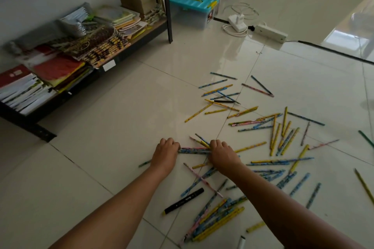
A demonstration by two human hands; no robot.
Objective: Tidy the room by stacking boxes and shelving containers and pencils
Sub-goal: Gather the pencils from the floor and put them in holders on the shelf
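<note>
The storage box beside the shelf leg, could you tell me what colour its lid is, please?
The lid is turquoise with yellow latches and handle, seen in the head view.

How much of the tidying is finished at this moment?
Little looks done. In hand: the left hand and right hand press a small bundle of pencils together on the floor. Left: many scattered pencils, a black marker, and shelving everything on the shelf.

Bare forearms (113,204), no sleeves
</note>
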